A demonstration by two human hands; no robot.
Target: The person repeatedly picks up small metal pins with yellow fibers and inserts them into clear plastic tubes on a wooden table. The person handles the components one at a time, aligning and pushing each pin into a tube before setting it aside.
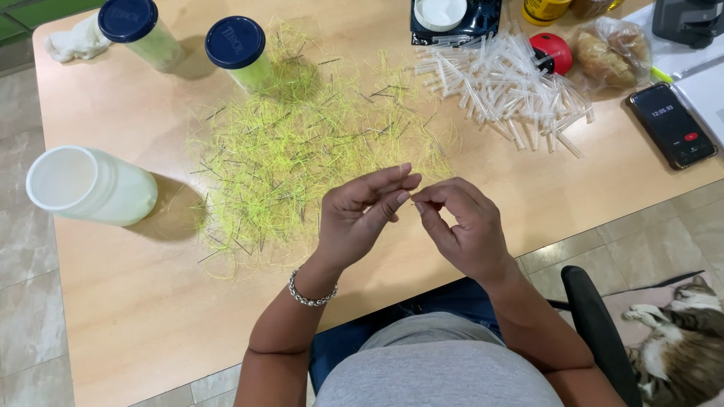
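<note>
item pinched between fingertips (413, 200) too small to tell; cat (679, 332) cut off

A dark phone (671, 125) with a lit screen lies at the surface's right edge. A clear bag (609, 51) of bread sits just above it, and a black packet (455, 20) lies at the top edge.

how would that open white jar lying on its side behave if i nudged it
The white jar lies on its side on the wooden table, so it would probably roll. It looks empty and lidless, likely light and easily shoved. Its plastic-looking wall seems unlikely to crack.
</note>
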